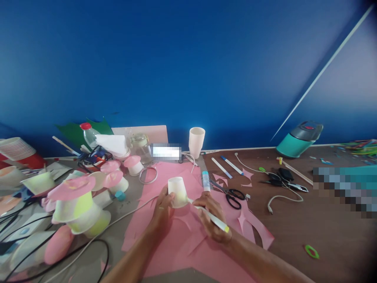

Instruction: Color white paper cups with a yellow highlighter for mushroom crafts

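My left hand (163, 202) is closed around a small white paper cup (177, 190), which is held upside down and shows a pale yellow tint low on its side. A white marker with a yellow end (216, 220) is gripped in my right hand (212, 216), its tip at the cup's lower right edge. Beneath both hands lie pink paper sheets (165, 251). Just beyond the right hand is a glue stick (205, 181) with a blue cap, beside black-handled scissors (234, 197).
Cups with pink paper tops (75, 186) crowd the left, among black cables. A white cup stack (196, 141) and a glass jar (140, 147) stand near the wall. Two markers (222, 168), a white cable (284, 198) and a teal flask (299, 139) are on the right.
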Available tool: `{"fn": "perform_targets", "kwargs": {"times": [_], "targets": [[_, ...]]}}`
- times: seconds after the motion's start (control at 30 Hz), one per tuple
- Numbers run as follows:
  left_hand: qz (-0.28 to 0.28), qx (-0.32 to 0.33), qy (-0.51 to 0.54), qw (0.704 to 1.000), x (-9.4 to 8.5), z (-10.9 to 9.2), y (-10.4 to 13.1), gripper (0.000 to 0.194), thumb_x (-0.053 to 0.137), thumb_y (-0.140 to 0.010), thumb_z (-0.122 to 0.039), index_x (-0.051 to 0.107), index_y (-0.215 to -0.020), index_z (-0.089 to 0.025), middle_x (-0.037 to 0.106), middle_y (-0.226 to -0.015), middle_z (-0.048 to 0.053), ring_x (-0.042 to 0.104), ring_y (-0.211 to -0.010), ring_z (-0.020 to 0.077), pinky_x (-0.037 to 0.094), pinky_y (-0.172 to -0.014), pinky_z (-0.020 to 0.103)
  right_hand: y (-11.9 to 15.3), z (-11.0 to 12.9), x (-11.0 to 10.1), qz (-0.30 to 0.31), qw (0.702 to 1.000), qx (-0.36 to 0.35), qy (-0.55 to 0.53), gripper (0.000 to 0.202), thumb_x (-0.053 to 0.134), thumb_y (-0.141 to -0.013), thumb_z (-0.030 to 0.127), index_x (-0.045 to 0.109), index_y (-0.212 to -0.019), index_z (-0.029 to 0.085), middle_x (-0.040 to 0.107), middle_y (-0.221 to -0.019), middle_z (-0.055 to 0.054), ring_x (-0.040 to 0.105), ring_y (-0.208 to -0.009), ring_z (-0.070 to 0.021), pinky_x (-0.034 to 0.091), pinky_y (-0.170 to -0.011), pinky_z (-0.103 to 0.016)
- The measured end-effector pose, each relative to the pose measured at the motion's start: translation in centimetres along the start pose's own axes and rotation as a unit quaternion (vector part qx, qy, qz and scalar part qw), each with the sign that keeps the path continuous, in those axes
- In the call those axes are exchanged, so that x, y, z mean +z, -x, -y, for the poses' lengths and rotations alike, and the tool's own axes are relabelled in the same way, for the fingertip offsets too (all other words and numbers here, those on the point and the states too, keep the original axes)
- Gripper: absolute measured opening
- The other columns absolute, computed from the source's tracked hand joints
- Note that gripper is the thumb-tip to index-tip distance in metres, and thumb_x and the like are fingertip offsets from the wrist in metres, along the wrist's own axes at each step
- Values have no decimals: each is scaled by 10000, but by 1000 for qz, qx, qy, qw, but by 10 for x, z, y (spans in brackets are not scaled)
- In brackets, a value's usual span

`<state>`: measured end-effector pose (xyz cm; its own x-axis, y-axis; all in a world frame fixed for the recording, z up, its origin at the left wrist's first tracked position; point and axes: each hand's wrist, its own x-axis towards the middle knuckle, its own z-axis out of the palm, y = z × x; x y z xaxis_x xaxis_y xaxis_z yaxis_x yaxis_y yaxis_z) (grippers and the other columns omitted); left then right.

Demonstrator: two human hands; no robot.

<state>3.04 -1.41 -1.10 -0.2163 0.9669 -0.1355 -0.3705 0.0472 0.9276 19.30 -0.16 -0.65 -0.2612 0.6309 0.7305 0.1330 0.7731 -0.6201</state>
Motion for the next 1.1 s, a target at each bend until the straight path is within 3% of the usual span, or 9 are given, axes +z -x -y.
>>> {"fn": "perform_targets", "kwargs": {"times": [0.13, 0.3, 0.43, 0.57, 0.77, 0.9, 1.1], "targets": [[-4, -10, 17, 1000, -1, 4, -2, 364, 601, -718, -309, 599, -1063, -192, 646, -921, 45, 578, -800, 182, 404, -643, 227, -1, 5, 2, 40, 999, -29, -19, 196, 454, -875, 228, 560, -1038, 199, 618, -750, -40, 552, -683, -186, 445, -692, -364], [47, 6, 27, 999, 1, -2, 1, 365, 602, -731, -275, 583, -1088, -203, 641, -950, 39, 572, -826, 178, 412, -672, 228, -2, 4, 7, 56, 997, -46, 1, 225, 468, -855, 197, 554, -1062, 199, 643, -786, -49, 571, -686, -184, 442, -698, -363], [60, 16, 36, 997, 1, 1, -1, 358, 584, -738, -287, 579, -1086, -203, 636, -930, 31, 569, -802, 169, 413, -658, 229, -3, 4, 6, 57, 998, -28, 28, 221, 455, -830, 145, 562, -1012, 210, 645, -757, -36, 558, -657, -177, 427, -671, -349], [32, 23, 21, 999, 1, 1, -1, 339, 581, -743, -286, 585, -1070, -196, 633, -884, 22, 570, -773, 155, 412, -661, 228, -2, 3, 4, 59, 997, -22, 47, 184, 449, -819, 146, 570, -940, 215, 620, -668, -4, 530, -606, -167, 413, -706, -370], [40, 30, 17, 999, 3, -3, 2, 275, 564, -761, -260, 594, -1023, -181, 621, -867, 15, 549, -756, 137, 395, -641, 205, 1, -1, 0, 23, 998, 13, 51, 153, 444, -841, 160, 572, -798, 231, 600, -615, 3, 499, -627, -177, 409, -666, -358], [45, 12, 27, 999, 4, -3, 2, 276, 562, -759, -264, 587, -1022, -186, 622, -872, 14, 551, -744, 136, 393, -623, 204, 2, -1, 1, 1, 1000, -9, 15, 154, 442, -844, 152, 568, -902, 222, 604, -671, -5, 511, -598, -162, 425, -705, -382], [52, 22, 16, 998, 3, -3, 0, 334, 586, -731, -290, 584, -1048, -183, 629, -824, 18, 561, -717, 151, 407, -621, 229, -1, 3, 5, 56, 997, -50, 19, 206, 474, -825, 147, 558, -998, 219, 652, -741, -28, 572, -627, -170, 434, -714, -384]]}}
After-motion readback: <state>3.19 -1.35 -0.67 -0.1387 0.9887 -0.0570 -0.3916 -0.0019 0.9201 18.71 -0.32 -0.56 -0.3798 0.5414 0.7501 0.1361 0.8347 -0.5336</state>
